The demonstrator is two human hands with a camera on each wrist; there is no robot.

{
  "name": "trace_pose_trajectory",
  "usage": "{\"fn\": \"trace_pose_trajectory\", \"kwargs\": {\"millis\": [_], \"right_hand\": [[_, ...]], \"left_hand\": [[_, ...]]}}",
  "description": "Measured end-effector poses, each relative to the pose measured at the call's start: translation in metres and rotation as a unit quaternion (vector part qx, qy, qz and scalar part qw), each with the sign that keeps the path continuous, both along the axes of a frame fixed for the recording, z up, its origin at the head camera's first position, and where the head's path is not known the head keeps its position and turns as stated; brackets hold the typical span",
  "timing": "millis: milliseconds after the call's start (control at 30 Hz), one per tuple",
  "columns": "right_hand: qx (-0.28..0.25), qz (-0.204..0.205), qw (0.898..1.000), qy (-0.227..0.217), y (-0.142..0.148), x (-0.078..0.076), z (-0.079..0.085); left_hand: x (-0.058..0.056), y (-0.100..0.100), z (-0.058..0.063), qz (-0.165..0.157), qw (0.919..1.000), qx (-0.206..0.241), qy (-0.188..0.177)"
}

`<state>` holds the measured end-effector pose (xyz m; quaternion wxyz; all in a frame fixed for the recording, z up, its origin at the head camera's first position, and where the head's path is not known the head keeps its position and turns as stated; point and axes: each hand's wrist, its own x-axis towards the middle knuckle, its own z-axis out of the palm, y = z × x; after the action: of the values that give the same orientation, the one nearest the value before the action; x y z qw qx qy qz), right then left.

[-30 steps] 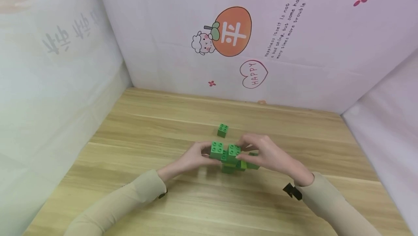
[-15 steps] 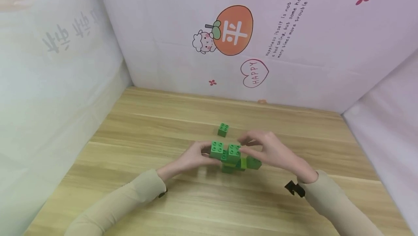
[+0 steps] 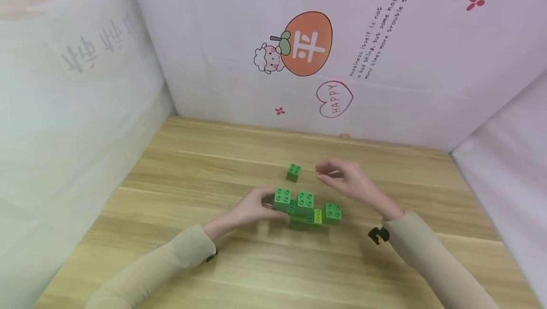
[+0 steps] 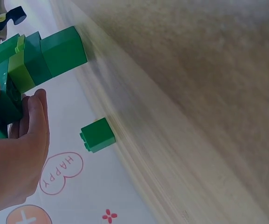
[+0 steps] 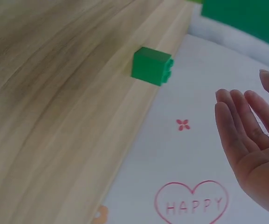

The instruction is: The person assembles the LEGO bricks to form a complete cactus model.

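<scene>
A structure of several green toy building blocks (image 3: 305,203), with a lime-green piece among them, stands on the table in the head view. Its left end is held between the thumb and fingers of my left hand (image 3: 249,207); the left wrist view shows this hand (image 4: 20,154) around the dark green blocks (image 4: 34,60). My right hand (image 3: 352,183) is apart from the structure, above and to its right, with relaxed fingers and nothing between them. In the right wrist view the right hand's fingers (image 5: 232,121) reach out, unoccupied. One loose green block (image 3: 294,172) sits behind the structure.
The wood-grain table (image 3: 205,171) extends around the blocks on all sides. White printed cloth (image 3: 231,29) forms a wall behind it, and more cloth walls (image 3: 77,109) rise at left and right.
My right hand has let go of the structure and moved back and away from it, uncovering the block at its right end. My left hand keeps its grip in nearly the same place.
</scene>
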<state>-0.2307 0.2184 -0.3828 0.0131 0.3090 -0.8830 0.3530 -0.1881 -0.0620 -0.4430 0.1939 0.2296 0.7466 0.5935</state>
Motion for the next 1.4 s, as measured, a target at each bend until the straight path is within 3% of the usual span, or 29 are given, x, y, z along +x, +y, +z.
{"fn": "trace_pose_trajectory", "kwargs": {"millis": [267,600,900,1400], "right_hand": [[0.002,-0.026,0.997,-0.074,0.001,-0.026,-0.022],[0.008,-0.038,0.992,-0.122,-0.005,-0.048,-0.046],[0.028,-0.034,0.990,-0.137,-0.014,-0.061,-0.053],[0.052,-0.012,0.988,-0.142,-0.027,-0.066,-0.061]], "left_hand": [[0.002,-0.002,-0.001,0.006,0.9999,-0.013,-0.004],[0.003,-0.001,-0.002,0.005,0.9999,-0.007,-0.009],[0.002,-0.002,0.000,0.013,0.9998,-0.013,-0.002],[0.000,-0.001,-0.001,0.009,0.9999,-0.008,-0.004]]}}
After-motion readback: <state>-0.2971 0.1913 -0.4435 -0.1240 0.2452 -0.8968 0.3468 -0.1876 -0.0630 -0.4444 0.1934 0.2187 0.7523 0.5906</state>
